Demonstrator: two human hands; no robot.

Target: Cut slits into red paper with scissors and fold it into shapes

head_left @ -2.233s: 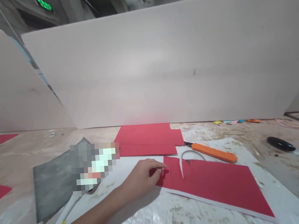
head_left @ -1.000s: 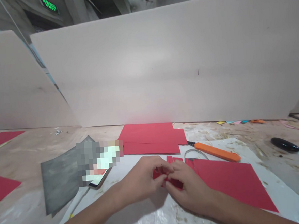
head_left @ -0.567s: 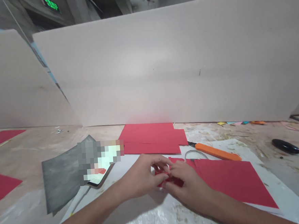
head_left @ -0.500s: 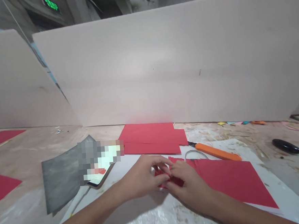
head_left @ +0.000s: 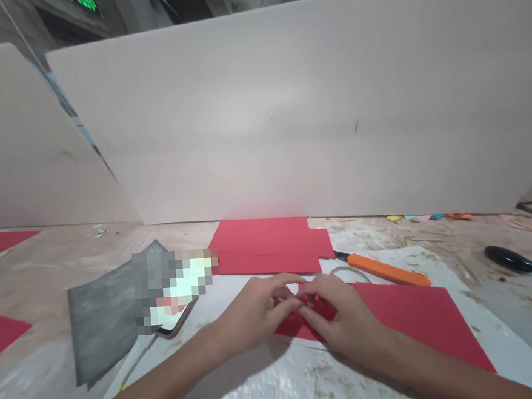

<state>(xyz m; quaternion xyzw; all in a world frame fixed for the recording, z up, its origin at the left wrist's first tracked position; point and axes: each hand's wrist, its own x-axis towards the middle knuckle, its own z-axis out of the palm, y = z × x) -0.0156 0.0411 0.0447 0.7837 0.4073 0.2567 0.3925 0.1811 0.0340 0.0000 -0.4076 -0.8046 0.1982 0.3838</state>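
A red paper sheet (head_left: 420, 319) lies flat on white paper, stretching right from beneath my hands. At its left end the fingertips of my left hand (head_left: 249, 316) and my right hand (head_left: 351, 318) come together. My left hand is curled in a pinch, thumb and forefinger close to the paper. The thumb and fingers of my right hand pinch at the same spot. The fingers partly hide what is between them; red paper shows there. Just beyond my right hand are a thin grey loop (head_left: 350, 269) and an orange utility knife (head_left: 389, 270).
More red sheets (head_left: 264, 245) lie against the upright white board (head_left: 288, 131). To the left are a dark grey sheet (head_left: 104, 320) and a lit phone (head_left: 184, 299), partly blurred. A black-handled tool (head_left: 510, 259) rests at the right on the stained table (head_left: 455, 235).
My right hand's fingers have lifted and bent into a more arched pinch. More red paper shows beneath my hands. The view has shifted slightly.
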